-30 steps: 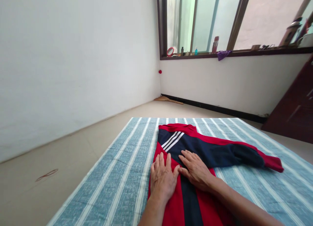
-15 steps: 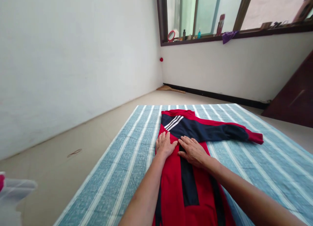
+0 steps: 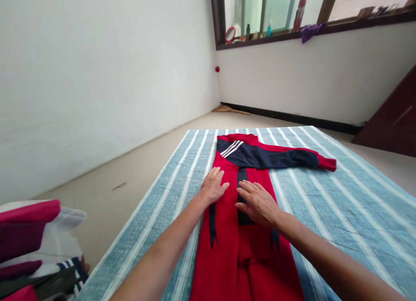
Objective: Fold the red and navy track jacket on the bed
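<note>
Red and navy fabric fills the lower middle of the head view: a track jacket (image 3: 247, 231) lies flat on a blue cloth with white stripes (image 3: 341, 197) spread over the pale floor (image 3: 136, 166). Its body runs from the bottom edge up toward the centre of the frame. One navy sleeve (image 3: 279, 158) is folded across to the right and ends in a red cuff (image 3: 327, 164), and three white stripes (image 3: 231, 148) show near the top of the jacket. The left hand (image 3: 212, 187) rests palm down on the jacket's left edge just above frame centre, fingers straight and close together, gripping nothing. The right hand (image 3: 258, 202) lies flat just beside it on the dark middle panel, fingers stretched out and slightly spread, also holding nothing. A pile of clothes (image 3: 29, 244) sits at the lower left of the frame. At the upper right, small bottles stand on a window sill (image 3: 312, 25), and a dark wooden panel (image 3: 393, 119) leans at the right edge.
</note>
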{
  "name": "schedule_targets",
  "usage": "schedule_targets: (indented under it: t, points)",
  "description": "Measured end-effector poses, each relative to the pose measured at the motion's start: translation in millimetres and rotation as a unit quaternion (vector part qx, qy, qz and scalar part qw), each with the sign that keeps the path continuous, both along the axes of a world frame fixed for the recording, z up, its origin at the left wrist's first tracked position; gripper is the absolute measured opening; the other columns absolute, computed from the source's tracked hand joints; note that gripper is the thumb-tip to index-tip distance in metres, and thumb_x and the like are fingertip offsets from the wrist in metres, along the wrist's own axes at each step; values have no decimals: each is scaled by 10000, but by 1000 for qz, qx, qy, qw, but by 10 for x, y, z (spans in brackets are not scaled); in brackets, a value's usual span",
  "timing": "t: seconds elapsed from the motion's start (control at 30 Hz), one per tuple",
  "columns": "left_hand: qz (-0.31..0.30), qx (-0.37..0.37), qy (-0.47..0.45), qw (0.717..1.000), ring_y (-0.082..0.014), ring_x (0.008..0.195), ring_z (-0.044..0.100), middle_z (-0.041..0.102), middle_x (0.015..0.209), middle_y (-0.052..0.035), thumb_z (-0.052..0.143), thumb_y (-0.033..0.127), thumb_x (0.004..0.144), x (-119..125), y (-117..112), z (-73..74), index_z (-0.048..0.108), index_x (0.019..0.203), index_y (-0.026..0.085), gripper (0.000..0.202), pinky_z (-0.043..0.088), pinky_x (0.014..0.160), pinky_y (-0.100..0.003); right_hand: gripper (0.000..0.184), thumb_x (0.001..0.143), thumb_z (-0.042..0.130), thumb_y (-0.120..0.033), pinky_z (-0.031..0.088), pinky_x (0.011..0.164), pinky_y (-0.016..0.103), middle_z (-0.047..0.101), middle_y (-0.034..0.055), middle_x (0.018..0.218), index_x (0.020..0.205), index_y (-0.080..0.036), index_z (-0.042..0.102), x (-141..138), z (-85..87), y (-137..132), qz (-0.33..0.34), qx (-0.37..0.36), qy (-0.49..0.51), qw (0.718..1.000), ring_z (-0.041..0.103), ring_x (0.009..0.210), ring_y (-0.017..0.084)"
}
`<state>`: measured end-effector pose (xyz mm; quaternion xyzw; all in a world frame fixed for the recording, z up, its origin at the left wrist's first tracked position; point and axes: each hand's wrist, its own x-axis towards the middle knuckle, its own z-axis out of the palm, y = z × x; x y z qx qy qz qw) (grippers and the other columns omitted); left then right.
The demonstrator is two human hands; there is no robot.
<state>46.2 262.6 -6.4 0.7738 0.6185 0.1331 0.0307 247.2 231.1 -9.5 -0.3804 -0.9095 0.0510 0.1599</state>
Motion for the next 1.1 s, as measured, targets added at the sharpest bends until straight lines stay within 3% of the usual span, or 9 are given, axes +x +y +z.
schedule_targets:
  t: [0.2,0.33,0.53,0.7,0.87,1.0,1.1]
  points:
    - [-33,13,21,999,-278,1383,279,390,1458,-163,543,299,888,-22,-1219,-122,469,1315,125,467,331,1099,-459,364,876,583,-299,387,1026,492,523,143,1345,1217,-170,574,196,51,-774,61,15,62,996,445,1274,288]
    - [-17,28,41,999,-274,1394,247,344,1489,-148,475,323,920,109,-1729,-255,409,1372,139,492,345,1087,-473,377,853,572,-239,365,1055,474,524,122,1351,1223,-171,577,318,-30,-1227,87,7,79,993,427,1290,266]
    - [18,-29,72,997,-289,1394,239,311,1498,-164,502,329,913,349,-1822,-244,405,1388,127,525,284,1107,-502,356,862,530,-207,352,1065,501,522,123,1352,1206,-146,597,337,-276,-1502,54,0,63,997,408,1302,277]
    - [28,-53,60,996,-282,1381,278,358,1476,-162,492,351,920,359,-1843,-93,462,1345,127,482,295,1108,-486,334,886,507,-222,387,1039,516,538,147,1329,1196,-130,588,342,-217,-1633,71,54,94,992,445,1274,288]
    - [20,-16,18,999,-268,1372,305,413,1447,-152,467,309,926,312,-2074,-117,482,1313,129,427,330,1098,-468,347,883,511,-218,424,1007,528,546,132,1323,1217,-139,560,413,-185,-1848,154,72,79,982,431,1285,296]
    - [6,9,-18,1000,-282,1353,342,433,1430,-161,440,271,930,321,-2240,-200,474,1310,124,409,349,1079,-508,346,870,509,-200,463,962,533,583,146,1273,1203,-128,568,432,-297,-1898,133,73,76,985,496,1225,313]
    - [17,48,-82,995,-243,1296,429,504,1366,-151,391,255,944,230,-2326,-166,487,1286,124,379,380,1068,-442,313,874,510,-197,477,951,513,594,158,1254,1172,-134,581,432,-335,-1905,119,89,106,983,514,1208,306]
